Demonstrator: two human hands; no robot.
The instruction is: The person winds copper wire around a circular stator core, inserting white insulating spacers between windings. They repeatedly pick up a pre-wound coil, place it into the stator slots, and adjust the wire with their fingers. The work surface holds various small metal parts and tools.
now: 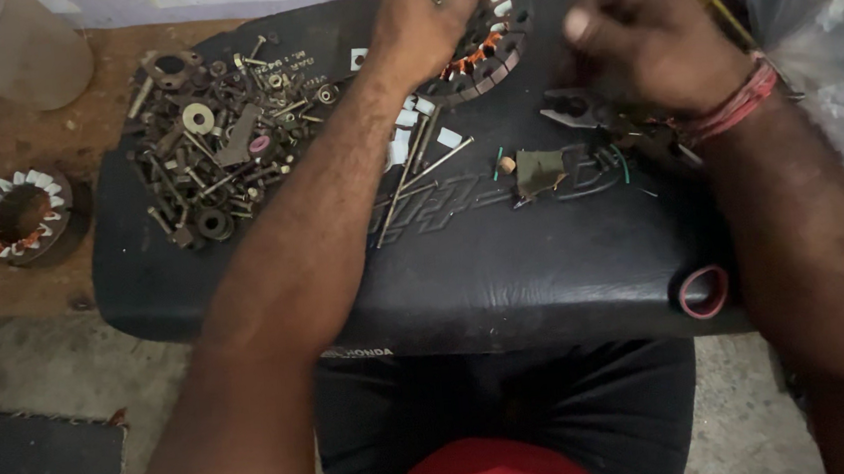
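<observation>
**Working the stator on the black seat cushion**

I am looking down over a long black padded seat [504, 261] that is lying across my lap and serving as the work surface, with a wooden desk [63, 265] running behind it on the left. A clear plastic bag [828, 44] is bulging at the right edge; I cannot tell what is in it. A pale plastic container [16, 48] is standing at the top left, its contents out of view.

My left hand [420, 21] is clenching around a slim grey tool and pressing on the round motor stator [486, 31], which is sitting at the far edge of the seat with copper windings showing in its slots. My right hand [652, 33] is blurring just beside it, curled, with a yellow-handled tool near it; I cannot tell whether it is grasping that. I judge the step in hand to be work on the stator's slots, and the next move is calling for a steady hold on the ring.

A second stator [19, 214] is resting on the desk. A loose heap of bolts and washers [219, 148] is spreading over the seat's left part, uncontained. Pliers [578, 112] are lying near the right wrist.
</observation>
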